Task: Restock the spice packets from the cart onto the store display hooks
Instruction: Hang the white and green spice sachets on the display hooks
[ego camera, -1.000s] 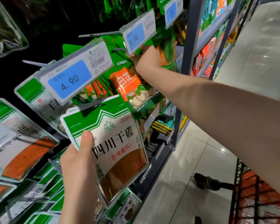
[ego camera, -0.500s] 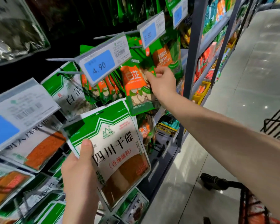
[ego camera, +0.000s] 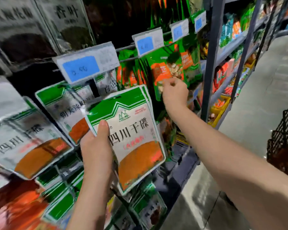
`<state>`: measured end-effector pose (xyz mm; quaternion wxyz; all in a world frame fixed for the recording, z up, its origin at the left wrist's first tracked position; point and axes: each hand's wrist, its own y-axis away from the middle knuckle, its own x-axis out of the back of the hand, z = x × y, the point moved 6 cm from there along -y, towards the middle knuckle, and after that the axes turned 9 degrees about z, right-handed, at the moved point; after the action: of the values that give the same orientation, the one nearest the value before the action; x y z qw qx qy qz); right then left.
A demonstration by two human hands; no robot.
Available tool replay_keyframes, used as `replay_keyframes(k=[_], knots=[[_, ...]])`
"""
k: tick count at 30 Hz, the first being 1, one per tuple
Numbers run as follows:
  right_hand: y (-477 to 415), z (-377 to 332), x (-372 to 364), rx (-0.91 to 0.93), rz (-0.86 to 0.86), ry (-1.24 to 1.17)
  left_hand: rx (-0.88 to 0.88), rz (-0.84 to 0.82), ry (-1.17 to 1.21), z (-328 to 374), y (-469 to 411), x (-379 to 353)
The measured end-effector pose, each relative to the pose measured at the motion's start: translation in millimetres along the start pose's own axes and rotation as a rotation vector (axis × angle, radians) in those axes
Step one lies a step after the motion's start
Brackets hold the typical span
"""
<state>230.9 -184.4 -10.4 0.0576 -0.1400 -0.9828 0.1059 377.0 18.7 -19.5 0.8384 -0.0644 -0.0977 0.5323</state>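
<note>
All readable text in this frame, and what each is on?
"四川干碟": held packet, in the left hand.
"四川": left hanging packet; rest blurred.
"白芷": white hanging packet.
Digits on blue price tags: blurred, unreadable.
Logo and small print on held packet: too small.

Smooth, glossy plastic film on the spice packets [ego camera: 135,140], with a clear window over grainy powder. Same shiny film on the green pouch [ego camera: 166,63]. Clear, hard plastic over the paper price tag [ego camera: 86,63]. Thin bare metal wire for the hook [ego camera: 125,46]. Matt grey painted metal on the shelf upright [ego camera: 209,72]. Polished, reflective floor tiles [ego camera: 264,97]. Black wire mesh on the cart [ego camera: 286,130].
</note>
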Motion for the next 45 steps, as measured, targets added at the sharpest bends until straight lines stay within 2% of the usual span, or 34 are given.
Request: replay_keyframes(k=[2,4,7,10,14,19,25,29,31,36,40,45], knots=[[42.0,-1.9,-3.4,-0.040,-0.244,-0.125,-0.002,0.018,0.029,-2.2,8.8,16.1],[88.9,0.6,-0.1,-0.112,-0.490,-0.151,0.053,0.028,0.089,-8.5,23.4,40.2],[132.4,11.1,15.8,-0.293,-0.641,-0.200,0.166,-0.004,0.088,-16.0,40.9,65.6],[173.5,-5.9,25.9,-0.230,-0.757,-0.225,0.189,-0.019,0.089,-20.1,48.1,100.9],[207.4,-26.3,22.8,-0.219,-0.751,-0.280,0.183,-0.049,0.124,-20.6,47.4,138.2],[242.4,-37.6,3.4,-0.317,-0.706,-0.388,0.166,-0.043,0.227,-21.5,43.5,174.6],[267.5,-40.3,-17.2,-0.370,-0.794,-0.386,0.196,0.106,0.286,-38.3,27.8,207.2],[274.1,-41.2,-24.1,-0.365,-0.967,-0.302,0.236,0.138,0.355,-46.4,21.9,220.8],[273.1,-42.7,-25.9,-0.317,-0.994,-0.267,0.239,0.131,0.358,-45.9,22.0,224.9],[268.2,-46.4,-28.6,-0.272,-0.785,-0.331,0.189,0.131,0.351,-40.0,21.4,231.9],[272.1,-48.7,-33.0,-0.349,-0.703,-0.472,0.148,0.166,0.381,-37.0,24.3,234.2],[263.0,-44.8,-35.8,-0.424,-0.635,-0.486,0.033,0.247,0.331,-29.3,22.5,255.2]])
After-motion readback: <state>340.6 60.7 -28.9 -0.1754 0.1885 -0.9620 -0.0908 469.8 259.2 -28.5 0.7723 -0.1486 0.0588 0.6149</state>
